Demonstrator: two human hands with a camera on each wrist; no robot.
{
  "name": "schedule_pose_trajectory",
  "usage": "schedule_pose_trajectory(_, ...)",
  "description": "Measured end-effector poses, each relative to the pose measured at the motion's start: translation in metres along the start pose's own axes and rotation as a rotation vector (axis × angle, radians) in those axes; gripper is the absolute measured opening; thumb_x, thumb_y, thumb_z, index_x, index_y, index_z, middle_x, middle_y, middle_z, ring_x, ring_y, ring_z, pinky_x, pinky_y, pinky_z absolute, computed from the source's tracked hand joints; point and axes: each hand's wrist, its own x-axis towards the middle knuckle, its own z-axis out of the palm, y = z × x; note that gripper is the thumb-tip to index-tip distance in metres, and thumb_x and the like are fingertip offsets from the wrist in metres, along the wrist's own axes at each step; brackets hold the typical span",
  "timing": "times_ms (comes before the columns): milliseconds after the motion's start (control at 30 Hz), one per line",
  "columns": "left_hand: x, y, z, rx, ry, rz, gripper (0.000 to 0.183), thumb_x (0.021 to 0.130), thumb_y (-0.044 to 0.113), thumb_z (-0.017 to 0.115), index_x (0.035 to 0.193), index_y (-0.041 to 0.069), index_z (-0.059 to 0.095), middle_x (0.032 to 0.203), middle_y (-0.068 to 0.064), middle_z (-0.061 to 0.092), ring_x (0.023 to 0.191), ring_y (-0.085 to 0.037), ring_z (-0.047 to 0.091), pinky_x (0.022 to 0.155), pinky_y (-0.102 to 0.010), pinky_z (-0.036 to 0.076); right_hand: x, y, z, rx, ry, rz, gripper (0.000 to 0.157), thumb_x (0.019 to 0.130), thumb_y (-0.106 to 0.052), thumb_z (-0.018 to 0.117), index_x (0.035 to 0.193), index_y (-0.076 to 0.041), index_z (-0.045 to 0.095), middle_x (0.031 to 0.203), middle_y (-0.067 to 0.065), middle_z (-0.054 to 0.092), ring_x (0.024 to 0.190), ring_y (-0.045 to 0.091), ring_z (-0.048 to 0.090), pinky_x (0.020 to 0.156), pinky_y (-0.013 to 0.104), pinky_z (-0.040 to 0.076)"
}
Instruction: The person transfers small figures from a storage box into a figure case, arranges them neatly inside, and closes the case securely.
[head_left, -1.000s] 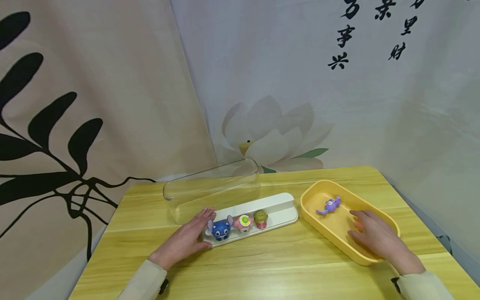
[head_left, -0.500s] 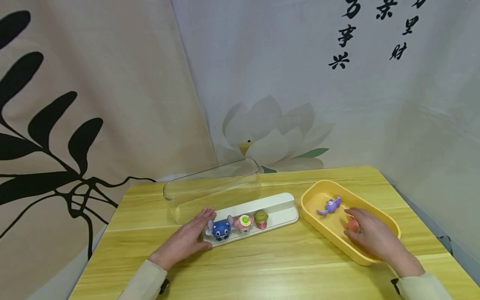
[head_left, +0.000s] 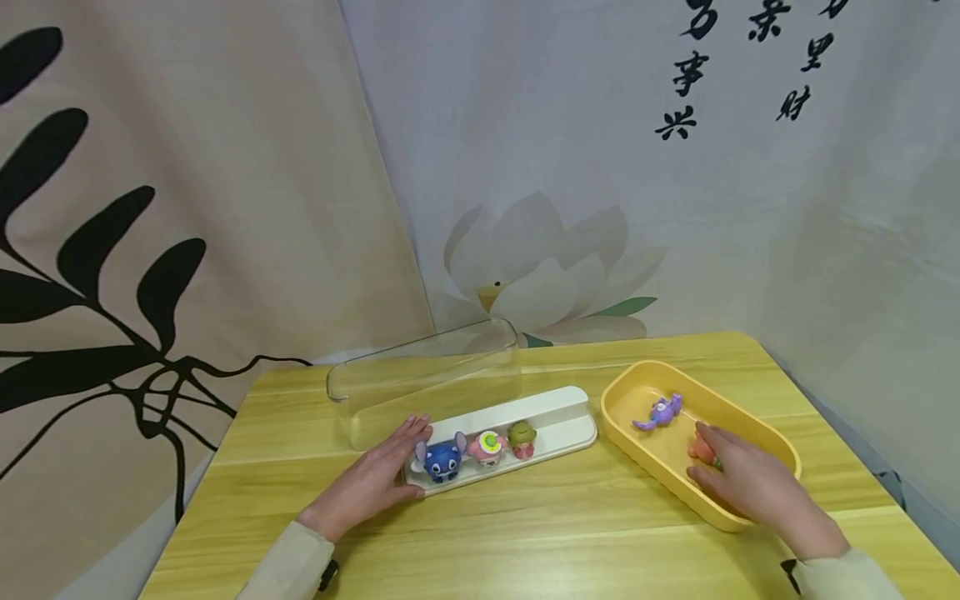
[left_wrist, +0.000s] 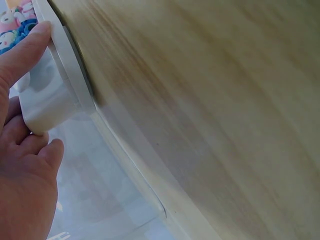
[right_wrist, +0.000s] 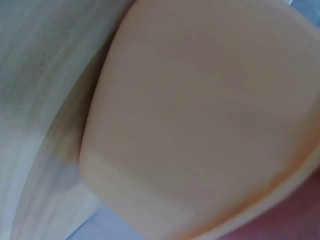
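My left hand (head_left: 372, 477) grips the left end of a white display base (head_left: 573, 429), thumb at its front edge and fingers behind. In the left wrist view, the thumb (left_wrist: 30, 52) presses the base's rim beside colourful figurines. On the base stand a blue big-eared figurine (head_left: 441, 458), a pink one with a yellow-green top (head_left: 487, 447) and an olive-green one with a pink lower part (head_left: 522, 438). Inside a yellow tray (head_left: 637, 450), my right hand (head_left: 753, 482) holds a small orange-red figurine (head_left: 702, 450) between thumb and fingers, partly hidden. A purple figurine (head_left: 662, 412) lies farther back in this tray.
A clear plastic cover (head_left: 435, 375) stands behind the white base, close to the table's back edge. The tray's outer wall (right_wrist: 200, 110) fills most of the right wrist view. Printed curtains hang behind the wooden table (head_left: 540, 525).
The orange-red figurine has turned between my right fingers; its red side showed half a second ago, a paler orange side shows now. My left hand and the base have stayed put.
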Motion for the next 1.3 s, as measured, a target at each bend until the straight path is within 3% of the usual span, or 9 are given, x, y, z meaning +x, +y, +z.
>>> schedule_pose_trajectory(333, 0.0, 0.0, 0.0, 0.0, 0.0, 0.0, 0.093, 0.084, 0.027, 0.086, 0.16, 0.006, 0.037, 0.169, -0.013, 0.026, 0.155, -0.034, 0.025, 0.119, -0.053, 0.033, 0.009, 0.008, 0.008, 0.012, 0.093, -0.055, 0.061, 0.085, -0.015, 0.082, 0.135, 0.009, 0.057, 0.123, 0.032, 0.066, 0.11, 0.051, 0.064, 0.086, 0.065, 0.055)
schedule_pose_trajectory(567, 0.001, 0.001, -0.001, -0.014, -0.009, -0.01, 0.093, 0.085, 0.026, 0.086, 0.16, 0.006, 0.036, 0.169, -0.012, 0.026, 0.155, -0.033, 0.024, 0.12, -0.053, 0.032, 0.012, 0.013, 0.013, -0.027, 0.177, -0.097, 0.055, 0.08, -0.009, 0.086, 0.127, 0.003, 0.061, 0.1, 0.015, 0.064, 0.081, 0.032, 0.065, 0.066, 0.052, 0.056)
schedule_pose_trajectory(767, 0.001, 0.001, 0.0, -0.013, -0.014, -0.016, 0.092, 0.085, 0.026, 0.086, 0.16, 0.006, 0.037, 0.169, -0.012, 0.026, 0.155, -0.033, 0.024, 0.12, -0.053, 0.032, 0.014, 0.012, 0.014, -0.058, 0.212, -0.119, 0.047, 0.081, -0.005, 0.086, 0.121, 0.0, 0.062, 0.092, 0.007, 0.059, 0.072, 0.023, 0.059, 0.059, 0.043, 0.052)
schedule_pose_trajectory(933, 0.0, 0.001, 0.0, -0.018, -0.01, -0.01, 0.092, 0.084, 0.026, 0.086, 0.159, 0.005, 0.038, 0.169, -0.012, 0.026, 0.155, -0.033, 0.025, 0.12, -0.052, 0.032, 0.012, 0.014, 0.014, -0.065, 0.216, -0.122, 0.046, 0.08, -0.004, 0.086, 0.121, 0.0, 0.063, 0.091, 0.007, 0.061, 0.073, 0.024, 0.061, 0.06, 0.045, 0.054)
schedule_pose_trajectory(1100, 0.0, 0.001, 0.0, -0.008, -0.001, -0.002, 0.092, 0.083, 0.027, 0.087, 0.159, 0.005, 0.039, 0.169, -0.013, 0.027, 0.155, -0.033, 0.025, 0.119, -0.052, 0.032, 0.009, 0.013, 0.011, -0.04, 0.212, -0.106, 0.05, 0.081, -0.004, 0.085, 0.125, 0.002, 0.062, 0.098, 0.016, 0.066, 0.082, 0.035, 0.067, 0.067, 0.054, 0.058)
schedule_pose_trajectory(1300, -0.001, 0.001, 0.0, -0.003, -0.003, -0.008, 0.092, 0.084, 0.028, 0.087, 0.159, 0.005, 0.038, 0.169, -0.013, 0.027, 0.155, -0.033, 0.025, 0.119, -0.052, 0.032, 0.006, 0.013, 0.007, 0.001, 0.26, -0.117, 0.05, 0.08, -0.004, 0.084, 0.125, 0.005, 0.063, 0.101, 0.02, 0.068, 0.086, 0.039, 0.068, 0.07, 0.058, 0.058)
